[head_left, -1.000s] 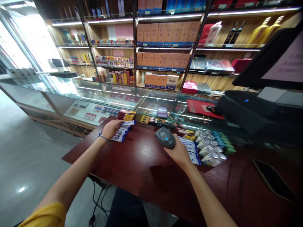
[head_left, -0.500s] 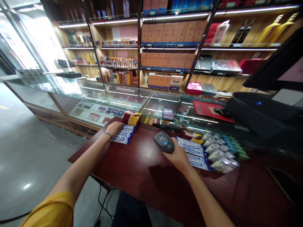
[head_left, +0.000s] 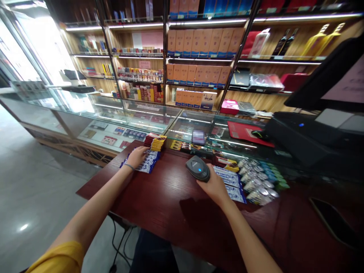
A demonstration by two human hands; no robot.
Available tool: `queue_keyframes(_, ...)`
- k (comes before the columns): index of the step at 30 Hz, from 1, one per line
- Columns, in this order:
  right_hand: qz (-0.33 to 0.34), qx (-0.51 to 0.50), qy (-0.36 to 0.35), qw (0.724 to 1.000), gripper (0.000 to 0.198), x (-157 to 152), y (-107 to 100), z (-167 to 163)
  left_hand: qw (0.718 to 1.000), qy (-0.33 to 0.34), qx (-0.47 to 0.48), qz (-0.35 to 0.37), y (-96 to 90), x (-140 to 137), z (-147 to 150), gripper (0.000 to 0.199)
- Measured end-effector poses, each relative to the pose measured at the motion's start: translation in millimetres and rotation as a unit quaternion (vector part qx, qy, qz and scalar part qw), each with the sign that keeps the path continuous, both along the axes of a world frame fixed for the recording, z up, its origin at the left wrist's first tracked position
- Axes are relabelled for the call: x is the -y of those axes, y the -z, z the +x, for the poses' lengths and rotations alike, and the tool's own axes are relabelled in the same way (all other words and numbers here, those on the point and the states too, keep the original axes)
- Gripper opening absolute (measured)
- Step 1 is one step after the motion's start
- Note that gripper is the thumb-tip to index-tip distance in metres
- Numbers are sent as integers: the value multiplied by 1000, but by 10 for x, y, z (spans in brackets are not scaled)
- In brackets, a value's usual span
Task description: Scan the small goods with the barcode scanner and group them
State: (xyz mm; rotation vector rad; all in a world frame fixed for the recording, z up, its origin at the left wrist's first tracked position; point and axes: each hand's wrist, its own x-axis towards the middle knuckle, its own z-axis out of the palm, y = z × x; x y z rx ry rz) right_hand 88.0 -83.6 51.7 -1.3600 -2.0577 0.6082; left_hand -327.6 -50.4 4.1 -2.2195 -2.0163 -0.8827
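My left hand (head_left: 138, 156) lies over a row of blue-and-white packets (head_left: 148, 162) at the left of the dark red tabletop. Its fingers look laid on top, with the fingertips partly hidden. Blue packet edges stick out left of the wrist. Just behind that hand sits a stack of red-and-yellow packets (head_left: 158, 143). My right hand (head_left: 213, 185) is closed round the handle of a black barcode scanner (head_left: 198, 168), held above the table with a blue light showing. More blue-and-white packets (head_left: 234, 192) lie beyond my right hand.
Several silver-topped packs (head_left: 260, 185) and green ones (head_left: 277, 176) stand at the right. A phone (head_left: 331, 220) lies near the right edge. Behind are a glass display case (head_left: 136, 113), a red mat (head_left: 241, 132) with a mouse (head_left: 257, 134), and a monitor (head_left: 332, 79).
The view has shifted slightly. My left hand has moved a little over its packets, and blue packet edges now show left of the wrist. The scanner stays in my right hand.
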Motion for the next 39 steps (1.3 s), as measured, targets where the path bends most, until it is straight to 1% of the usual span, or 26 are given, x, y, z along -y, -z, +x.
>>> queue_keyframes(4, 15, -9, 16, 1000, 34, 8, -32, 123, 999, 10, 6, 51, -8, 18, 387, 30)
queue_keyframes(8, 30, -19, 45, 998, 33, 27, -38, 346, 996, 60, 15, 68, 10, 5, 851, 26)
queue_keyframes(10, 26, -27, 65, 997, 37, 28, -25, 510, 993, 86, 22, 75, 30, 1, 1112, 25)
queue_keyframes(14, 28, -64, 100, 993, 51, 30, 33, 893, 986, 139, 46, 83, 72, 3, 1675, 25)
queue_keyframes(18, 54, -108, 125, 985, 54, 85, 101, 1234, 975, 199, 64, 72, 86, 15, 2231, 28)
queue_keyframes(21, 65, -144, 137, 978, 55, 172, 134, 1421, 966, 241, 74, 51, 91, 25, 2607, 29)
queue_keyframes(26, 42, -146, 174, 973, 55, 343, 164, 1653, 960, 274, 50, 23, 124, 69, 3132, 30)
queue_keyframes(29, 32, -151, 188, 970, 49, 405, 203, 1755, 955, 293, 27, 15, 178, 113, 3345, 33)
queue_keyframes(31, 36, -160, 195, 967, 47, 423, 237, 1798, 954, 300, 1, 16, 231, 140, 3421, 32)
queue_keyframes(36, 33, -172, 187, 967, 46, 430, 319, 1810, 947, 316, -59, 28, 351, 182, 3441, 22)
queue_keyframes(39, 36, -145, 190, 970, 51, 432, 353, 1778, 943, 319, -84, 48, 367, 198, 3444, 22)
